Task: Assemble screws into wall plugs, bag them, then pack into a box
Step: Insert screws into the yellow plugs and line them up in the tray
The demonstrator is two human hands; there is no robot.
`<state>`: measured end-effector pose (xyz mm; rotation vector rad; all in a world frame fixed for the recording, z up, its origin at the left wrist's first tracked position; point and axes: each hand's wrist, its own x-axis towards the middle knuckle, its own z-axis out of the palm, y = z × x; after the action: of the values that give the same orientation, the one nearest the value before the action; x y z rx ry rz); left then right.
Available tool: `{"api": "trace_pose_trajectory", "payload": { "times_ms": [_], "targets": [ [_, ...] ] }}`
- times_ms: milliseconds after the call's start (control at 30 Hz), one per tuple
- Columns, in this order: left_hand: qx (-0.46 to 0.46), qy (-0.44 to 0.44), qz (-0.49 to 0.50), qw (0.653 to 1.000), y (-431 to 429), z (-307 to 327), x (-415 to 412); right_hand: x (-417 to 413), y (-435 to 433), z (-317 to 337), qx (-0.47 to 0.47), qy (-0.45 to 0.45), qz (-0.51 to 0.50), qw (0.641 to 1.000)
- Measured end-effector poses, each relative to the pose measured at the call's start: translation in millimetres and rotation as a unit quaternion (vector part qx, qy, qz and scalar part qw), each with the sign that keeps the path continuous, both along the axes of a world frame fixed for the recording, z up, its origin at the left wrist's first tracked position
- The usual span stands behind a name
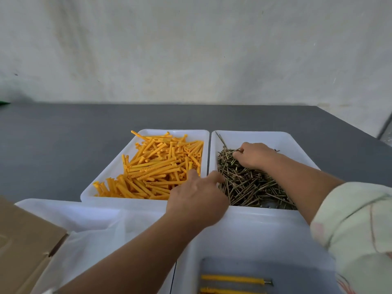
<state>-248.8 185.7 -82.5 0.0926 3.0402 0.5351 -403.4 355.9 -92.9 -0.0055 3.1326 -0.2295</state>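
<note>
Grey tabletop below a pale wall: orange wall plugs and screws fill side-by-side white trays at centre frame, so the left hand reaches spread-fingered for a plug while the right hand pinches a screw.

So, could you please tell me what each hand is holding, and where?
The right hand pinches a screw at its fingertips; which end is unclear. The left hand, fingers outstretched, holds nothing.

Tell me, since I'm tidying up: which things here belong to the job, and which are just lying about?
Job: plugs, screws, assembled plugs, bags, box.
Lying about: green thing at the table's far left edge.
</note>
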Motion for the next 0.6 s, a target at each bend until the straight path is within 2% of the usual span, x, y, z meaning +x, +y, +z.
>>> {"api": "trace_pose_trajectory", "payload": {
  "times_ms": [433, 600],
  "targets": [
    [-0.028, -0.008, -0.013, 0.999, 3, -2, -1, 7, 12, 10, -0.001, -0.080, 0.031, 0.996],
    [-0.029, -0.005, -0.011, 1.000, 3, 2, 2, 19, 15, 17, 0.051, -0.090, 0.087, 0.991]
  ]
}}
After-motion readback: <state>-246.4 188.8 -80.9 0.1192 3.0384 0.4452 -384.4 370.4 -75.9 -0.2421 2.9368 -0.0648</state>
